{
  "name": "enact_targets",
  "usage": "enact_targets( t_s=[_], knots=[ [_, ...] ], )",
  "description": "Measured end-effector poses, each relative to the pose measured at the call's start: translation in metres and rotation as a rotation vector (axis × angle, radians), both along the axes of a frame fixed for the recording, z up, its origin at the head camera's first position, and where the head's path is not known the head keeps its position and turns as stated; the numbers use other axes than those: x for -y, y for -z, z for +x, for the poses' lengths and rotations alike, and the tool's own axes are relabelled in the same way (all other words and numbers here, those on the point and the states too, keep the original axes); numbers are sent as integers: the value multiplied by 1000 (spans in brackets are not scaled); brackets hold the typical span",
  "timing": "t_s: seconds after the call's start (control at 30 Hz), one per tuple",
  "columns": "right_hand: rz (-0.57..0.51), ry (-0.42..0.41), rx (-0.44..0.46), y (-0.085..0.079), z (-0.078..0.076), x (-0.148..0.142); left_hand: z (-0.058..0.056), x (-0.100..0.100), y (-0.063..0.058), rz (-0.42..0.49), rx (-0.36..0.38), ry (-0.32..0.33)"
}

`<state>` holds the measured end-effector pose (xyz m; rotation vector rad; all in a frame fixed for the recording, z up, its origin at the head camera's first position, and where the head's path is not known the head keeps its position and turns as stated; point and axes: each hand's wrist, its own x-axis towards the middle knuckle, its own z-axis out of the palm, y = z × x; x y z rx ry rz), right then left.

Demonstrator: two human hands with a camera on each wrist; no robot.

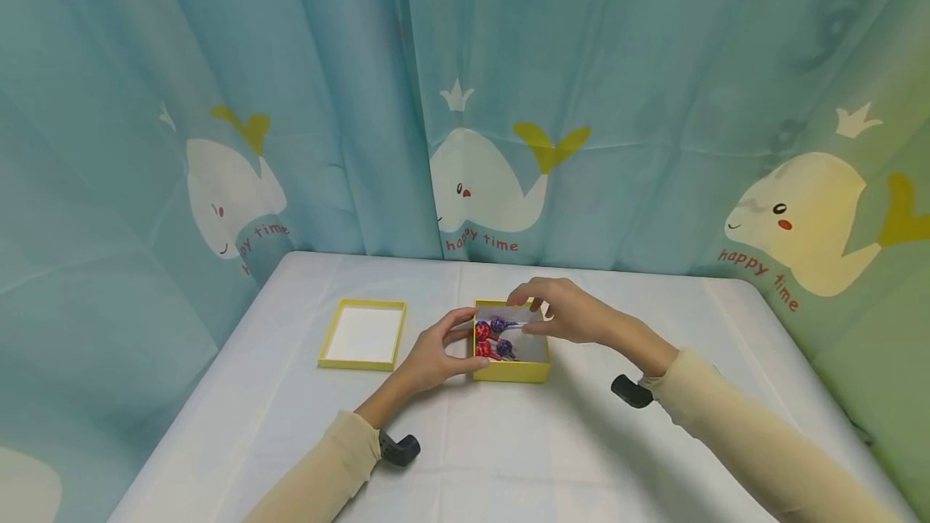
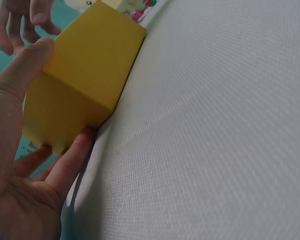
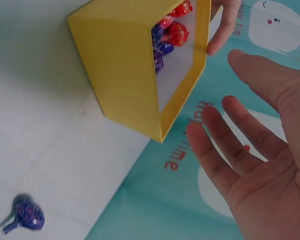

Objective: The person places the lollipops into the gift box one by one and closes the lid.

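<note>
A yellow open-topped box [image 1: 511, 372] stands on the white table. Red lollipops [image 1: 483, 331] and purple lollipops [image 1: 504, 349] lie inside, toward its left end. My left hand [image 1: 433, 352] grips the box's left end, thumb at the front corner and fingers round the far side; the left wrist view shows the thumb on the yellow wall [image 2: 92, 55]. Over the box's right part hovers my right hand [image 1: 569, 311], its fingers bent loosely. In the right wrist view that hand [image 3: 260, 165] has nothing between thumb and fingers, apart from the box.
Left of the box lies a yellow-rimmed lid [image 1: 363, 335], white inside facing up. A purple lollipop [image 3: 27, 214] lies on the table in the right wrist view. Small red and green items [image 2: 140, 12] show past the box. A whale-print curtain [image 1: 349, 103] hangs behind the table.
</note>
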<state>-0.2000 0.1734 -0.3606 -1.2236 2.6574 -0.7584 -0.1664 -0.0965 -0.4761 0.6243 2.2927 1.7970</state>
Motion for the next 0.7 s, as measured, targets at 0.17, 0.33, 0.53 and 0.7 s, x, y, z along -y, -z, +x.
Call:
enact_targets(
  t_s=[0.17, 0.33, 0.53, 0.7],
  knots=[
    [-17, 20, -17, -2, 0, -16, 0, 0, 1, -7, -5, -5],
    [-34, 52, -56, -2, 0, -32, -1, 0, 2, -19, 1, -15],
    [-32, 110, -39, -2, 3, -48, -1, 0, 3, -21, -3, -17],
    [-26, 147, -38, 1, 3, -59, -1, 0, 3, -18, -6, -13]
  ],
)
